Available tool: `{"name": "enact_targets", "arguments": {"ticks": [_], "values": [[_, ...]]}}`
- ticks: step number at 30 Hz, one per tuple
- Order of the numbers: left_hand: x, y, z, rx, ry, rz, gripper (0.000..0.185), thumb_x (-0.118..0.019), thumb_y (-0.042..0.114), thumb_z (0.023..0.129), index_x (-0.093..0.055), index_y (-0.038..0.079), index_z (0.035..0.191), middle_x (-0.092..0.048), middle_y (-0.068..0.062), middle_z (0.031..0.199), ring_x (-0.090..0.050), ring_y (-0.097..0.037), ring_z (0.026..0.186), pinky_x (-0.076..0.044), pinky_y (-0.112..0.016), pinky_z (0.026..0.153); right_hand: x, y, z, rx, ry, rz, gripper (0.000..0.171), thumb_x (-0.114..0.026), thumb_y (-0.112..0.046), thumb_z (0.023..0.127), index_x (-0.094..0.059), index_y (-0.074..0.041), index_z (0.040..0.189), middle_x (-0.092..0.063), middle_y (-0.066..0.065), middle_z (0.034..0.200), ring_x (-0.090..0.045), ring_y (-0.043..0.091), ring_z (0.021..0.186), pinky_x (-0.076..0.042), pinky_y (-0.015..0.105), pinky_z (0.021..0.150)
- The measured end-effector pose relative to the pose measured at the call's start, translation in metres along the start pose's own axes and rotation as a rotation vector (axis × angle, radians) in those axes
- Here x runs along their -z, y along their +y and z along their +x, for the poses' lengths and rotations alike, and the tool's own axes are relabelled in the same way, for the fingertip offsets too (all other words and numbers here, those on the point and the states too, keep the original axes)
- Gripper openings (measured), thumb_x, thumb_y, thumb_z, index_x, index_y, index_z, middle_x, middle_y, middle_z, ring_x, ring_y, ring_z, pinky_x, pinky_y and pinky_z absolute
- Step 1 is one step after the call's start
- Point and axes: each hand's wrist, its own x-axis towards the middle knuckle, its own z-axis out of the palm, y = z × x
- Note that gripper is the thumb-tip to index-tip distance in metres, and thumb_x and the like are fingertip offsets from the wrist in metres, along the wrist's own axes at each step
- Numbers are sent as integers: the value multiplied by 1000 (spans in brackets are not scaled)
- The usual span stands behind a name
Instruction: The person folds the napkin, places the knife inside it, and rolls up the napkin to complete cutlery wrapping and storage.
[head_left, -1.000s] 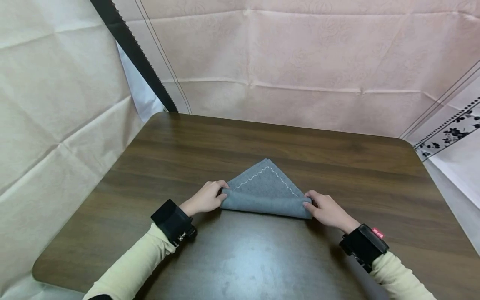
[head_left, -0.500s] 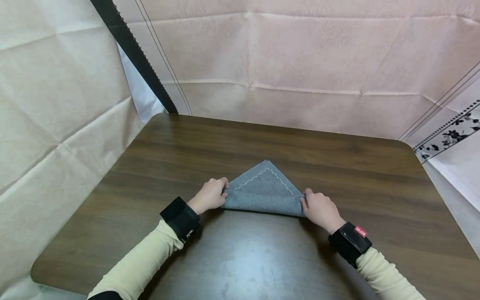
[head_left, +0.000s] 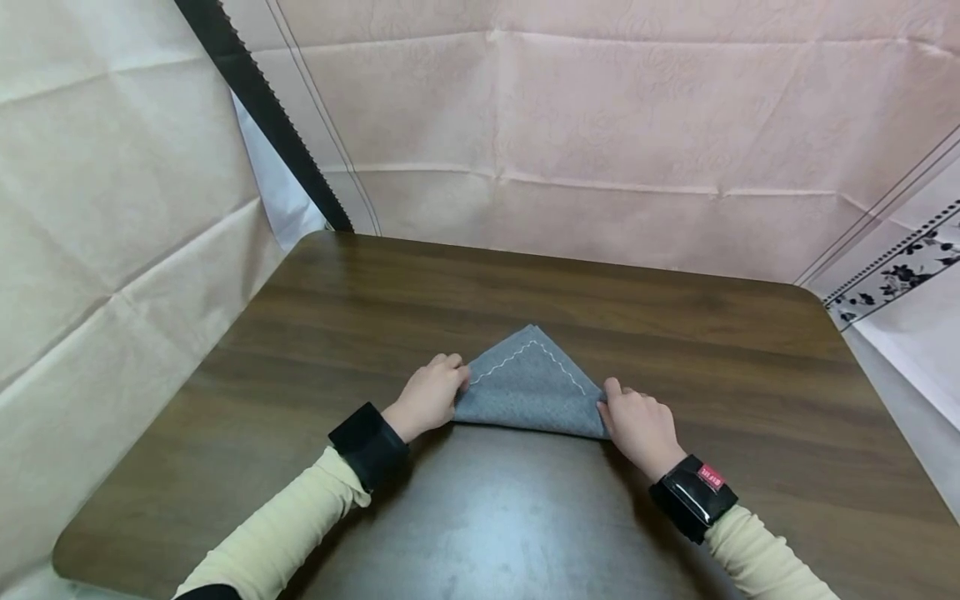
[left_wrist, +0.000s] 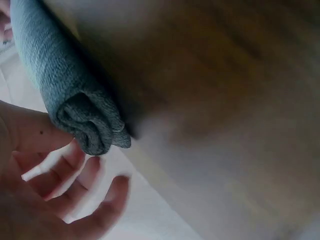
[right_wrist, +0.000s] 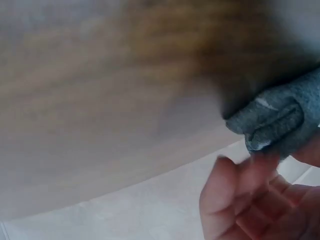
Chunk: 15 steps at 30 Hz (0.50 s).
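Two hands work one grey stitched cloth (head_left: 528, 387), partly rolled, at mid dark wood-grain counter (head_left: 675, 333). Left hand (head_left: 429, 398): thumb presses the roll's left end, fingers loosely spread beside it. Right hand (head_left: 637, 423): grip curls round the right end. Risk: uneven pressure between ends could skew or loosen the roll.

A makeshift recording booth rather than a lived-in room: creased pale pink sheets (head_left: 585, 125) hang as walls close around a single dark wood-grain bench (head_left: 390, 283), one floral-bordered sheet (head_left: 907, 275) at right.
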Motion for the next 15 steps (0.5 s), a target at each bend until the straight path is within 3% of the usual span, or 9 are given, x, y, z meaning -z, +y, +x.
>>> {"name": "enact_targets", "arguments": {"ticks": [4,8,15], "values": [[0,2,-3,-102,66,116,17,-62,-8,72,-64,8,76,-55,-3,76,-53,-22,76,-43,-38,66,1,-2,4,105,59,-30,15,-69,-8,79,-56,-2,84,-48,7,70,-49,24,62,-37,31,41],[1,3,-10,-153,93,156,13,-58,-3,77,-65,8,76,-57,-3,72,-56,-21,70,-45,-36,63,1,-1,6,212,71,-50,4,-67,0,77,-64,-2,80,-50,5,69,-47,20,65,-39,27,47],[2,2,-21,-190,47,100,10,-57,8,79,-64,4,84,-59,-4,75,-56,-20,71,-47,-38,69,0,2,1,239,87,-17,10,-64,2,77,-66,-5,70,-53,2,63,-49,18,62,-43,30,51]]}}
